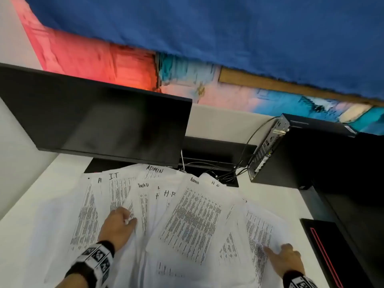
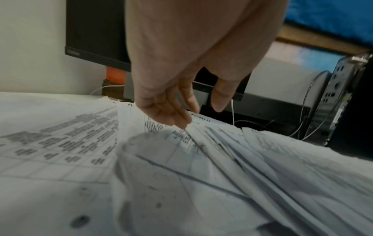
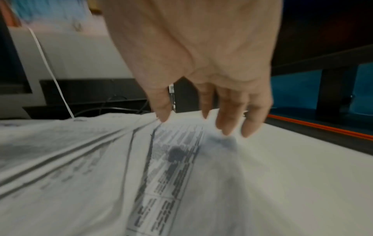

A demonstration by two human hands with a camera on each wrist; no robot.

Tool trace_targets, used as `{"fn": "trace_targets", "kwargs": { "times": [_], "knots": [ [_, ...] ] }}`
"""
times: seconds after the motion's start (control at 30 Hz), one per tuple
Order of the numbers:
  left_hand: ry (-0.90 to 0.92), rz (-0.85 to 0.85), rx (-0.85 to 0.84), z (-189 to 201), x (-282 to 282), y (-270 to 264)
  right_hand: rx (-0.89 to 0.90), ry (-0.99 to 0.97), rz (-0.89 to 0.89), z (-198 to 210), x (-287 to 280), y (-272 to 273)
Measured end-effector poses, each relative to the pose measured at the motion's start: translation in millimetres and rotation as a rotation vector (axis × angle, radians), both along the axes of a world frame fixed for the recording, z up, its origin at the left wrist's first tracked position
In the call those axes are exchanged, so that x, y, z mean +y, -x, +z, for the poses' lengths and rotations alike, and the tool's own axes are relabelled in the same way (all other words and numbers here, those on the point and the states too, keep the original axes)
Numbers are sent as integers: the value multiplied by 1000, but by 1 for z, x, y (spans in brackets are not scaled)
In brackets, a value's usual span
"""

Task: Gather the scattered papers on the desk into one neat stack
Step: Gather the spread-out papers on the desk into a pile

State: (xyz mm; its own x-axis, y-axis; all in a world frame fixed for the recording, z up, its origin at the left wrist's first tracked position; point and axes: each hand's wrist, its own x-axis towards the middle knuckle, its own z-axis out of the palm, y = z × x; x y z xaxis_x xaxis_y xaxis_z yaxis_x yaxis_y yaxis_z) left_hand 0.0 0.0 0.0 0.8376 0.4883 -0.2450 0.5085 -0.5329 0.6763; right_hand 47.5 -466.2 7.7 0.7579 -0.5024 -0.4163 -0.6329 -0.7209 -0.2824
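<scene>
Several printed white papers (image 1: 191,221) lie fanned and overlapping across the white desk (image 1: 27,229), with handwritten headings such as ADMIN, I.T and H.R. My left hand (image 1: 128,217) rests on the left-centre sheets with relaxed fingers. In the left wrist view the papers (image 2: 201,175) lie under that left hand (image 2: 201,116), whose fingertips (image 2: 181,123) touch a sheet while the thumb stays apart. My right hand (image 1: 277,249) lies on the rightmost sheets. In the right wrist view the right hand (image 3: 195,126) spreads straight fingers (image 3: 228,124) down onto the papers (image 3: 161,159).
A dark monitor (image 1: 99,117) stands behind the papers. A black computer tower (image 1: 291,154) with cables (image 1: 239,169) sits at the back right. A black object with a red stripe (image 1: 324,252) borders the desk's right edge. Bare desk shows at the left.
</scene>
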Motion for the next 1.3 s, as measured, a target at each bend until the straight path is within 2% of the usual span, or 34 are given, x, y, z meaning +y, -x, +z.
{"fn": "trace_targets", "kwargs": {
  "times": [0.07,0.17,0.23,0.3,0.37,0.47,0.6,0.7,0.8,0.87,0.93,1.0,1.07,1.13,1.23,1.3],
  "knots": [
    [-4,65,84,-8,-10,-8,125,32,-118,-7,-7,-4],
    [85,163,279,-10,-36,-9,180,-38,-87,-22,-13,-15],
    [90,158,317,-14,-54,-9,159,-67,-4,-23,-7,-20],
    [106,151,308,-18,-68,-11,59,-132,40,-19,-1,-25],
    [152,128,294,-18,-80,-15,-28,-307,43,-20,6,-27],
    [231,88,271,-15,-96,-22,-9,-594,16,-18,21,-34],
    [261,32,292,-13,-112,-25,29,-696,58,-18,46,-36],
    [280,-131,392,-10,-120,-23,44,-764,63,-21,58,-39],
    [350,-213,425,-6,-122,-18,-25,-711,53,-23,63,-43],
    [411,-206,361,-7,-112,-14,-44,-669,68,-21,64,-49],
    [474,-95,254,-2,-98,-13,11,-649,154,-17,67,-53],
    [499,43,120,-1,-83,-13,144,-681,210,-19,69,-59],
    [452,177,59,2,-71,-17,267,-662,239,-20,75,-63],
    [393,177,67,1,-62,-20,268,-635,250,-21,87,-67],
    [289,41,201,-5,-50,-20,130,-509,194,-21,112,-66],
    [179,55,180,1,-34,-20,44,-362,162,-35,116,-67]
  ]
}}
